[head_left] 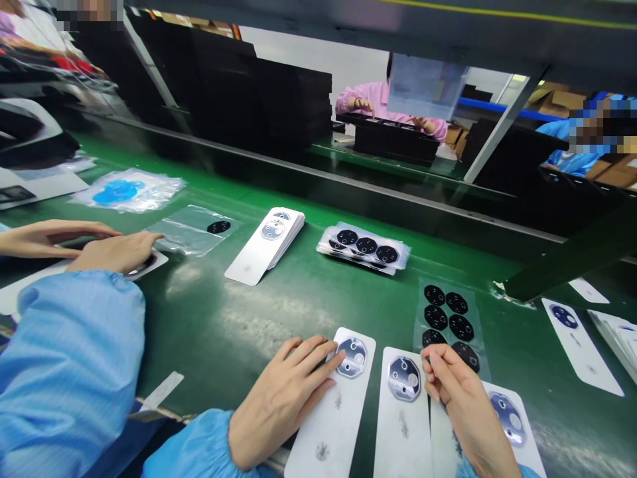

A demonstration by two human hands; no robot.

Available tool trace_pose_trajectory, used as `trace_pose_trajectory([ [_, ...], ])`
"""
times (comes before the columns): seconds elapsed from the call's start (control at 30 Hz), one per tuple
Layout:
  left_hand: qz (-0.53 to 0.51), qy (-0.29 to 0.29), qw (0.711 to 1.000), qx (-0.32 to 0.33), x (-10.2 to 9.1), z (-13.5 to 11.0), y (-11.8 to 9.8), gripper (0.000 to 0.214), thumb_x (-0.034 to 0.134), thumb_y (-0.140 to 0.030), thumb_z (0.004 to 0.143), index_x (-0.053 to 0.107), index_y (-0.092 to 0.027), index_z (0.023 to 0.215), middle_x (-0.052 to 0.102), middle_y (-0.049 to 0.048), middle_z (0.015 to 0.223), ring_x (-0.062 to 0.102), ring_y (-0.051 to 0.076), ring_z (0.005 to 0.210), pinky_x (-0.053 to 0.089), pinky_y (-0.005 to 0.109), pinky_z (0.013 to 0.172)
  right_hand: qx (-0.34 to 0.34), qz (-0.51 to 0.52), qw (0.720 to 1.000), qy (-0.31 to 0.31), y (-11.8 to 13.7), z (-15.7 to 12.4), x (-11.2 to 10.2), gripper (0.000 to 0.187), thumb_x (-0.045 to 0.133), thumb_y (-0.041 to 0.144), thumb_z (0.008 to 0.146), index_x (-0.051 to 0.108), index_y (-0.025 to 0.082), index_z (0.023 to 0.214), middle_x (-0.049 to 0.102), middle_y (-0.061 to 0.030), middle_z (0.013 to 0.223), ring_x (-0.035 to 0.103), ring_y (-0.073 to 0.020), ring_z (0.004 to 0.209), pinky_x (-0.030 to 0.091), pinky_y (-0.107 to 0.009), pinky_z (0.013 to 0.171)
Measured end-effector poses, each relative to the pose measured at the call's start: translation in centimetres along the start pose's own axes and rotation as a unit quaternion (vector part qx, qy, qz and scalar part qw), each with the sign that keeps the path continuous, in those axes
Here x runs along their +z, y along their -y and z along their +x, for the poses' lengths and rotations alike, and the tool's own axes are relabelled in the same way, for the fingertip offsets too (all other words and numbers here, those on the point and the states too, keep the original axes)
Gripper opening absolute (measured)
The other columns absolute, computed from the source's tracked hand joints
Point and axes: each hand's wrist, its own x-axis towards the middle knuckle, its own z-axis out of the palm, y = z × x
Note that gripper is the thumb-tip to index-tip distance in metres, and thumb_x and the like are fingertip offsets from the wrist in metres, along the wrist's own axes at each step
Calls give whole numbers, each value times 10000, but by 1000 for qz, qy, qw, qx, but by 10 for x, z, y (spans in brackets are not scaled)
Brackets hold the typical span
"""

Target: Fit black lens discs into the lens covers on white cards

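My left hand point(286, 392) lies open over a white panel point(343, 405), its fingertips at the edge of a shiny octagonal plate point(352, 357) with round holes. Thumb and forefinger of my right hand point(462, 405) are pinched together; whatever they hold, if anything, is too small to make out. That hand is above the gap beside a second white panel point(401, 425), near its silvery octagonal plate point(404, 378). Partly behind my right fingers, a clear sheet point(478, 299) carries several round black stickers point(435, 317). A third panel point(527, 438) is partly hidden by my right hand.
Farther back are a stack of white panels point(253, 255) and a pile of sticker sheets point(365, 247). At left, a co-worker's hands point(99, 249) work over another panel, near a plastic bag point(194, 229). A dark post point(562, 259) rises at right, with more panels point(584, 348) beside it.
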Motion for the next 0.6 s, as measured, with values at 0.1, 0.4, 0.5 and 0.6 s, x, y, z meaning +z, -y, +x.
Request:
trace_pose_trajectory([
  [0.1, -21, 13, 1000, -17, 0, -2, 1, 297, 402, -173, 937, 542, -210, 1196, 595, 60, 1192, 507, 221, 1076, 399, 369, 855, 1, -3, 1000, 0, 0, 0, 1, 340, 542, 558, 829, 589, 222, 858, 436, 39, 694, 353, -111, 607, 325, -220, 594],
  [0.4, -19, 10, 1000, -18, -2, 0, 0, 336, 384, -153, 934, 511, -221, 1237, 596, 63, 1187, 511, 227, 1068, 392, 381, 853, -26, -44, 999, 12, 18, -23, -5, 335, 542, 564, 823, 607, 235, 837, 457, 40, 691, 398, -98, 553, 334, -234, 566],
  [0.5, -14, 5, 1000, -7, -2, 0, 0, 323, 390, -144, 930, 526, -201, 1218, 606, 64, 1177, 524, 223, 1059, 386, 380, 855, -31, -64, 997, 17, 23, -34, -9, 344, 526, 571, 828, 616, 240, 841, 465, 36, 689, 415, -95, 534, 353, -234, 554],
  [0.6, -8, 5, 1000, -5, -2, -1, 1, 323, 386, -143, 928, 540, -205, 1205, 607, 64, 1182, 532, 219, 1058, 390, 375, 854, -33, -73, 997, 24, 22, -40, -13, 355, 537, 579, 814, 628, 237, 823, 473, 25, 692, 431, -102, 531, 379, -235, 539],
])
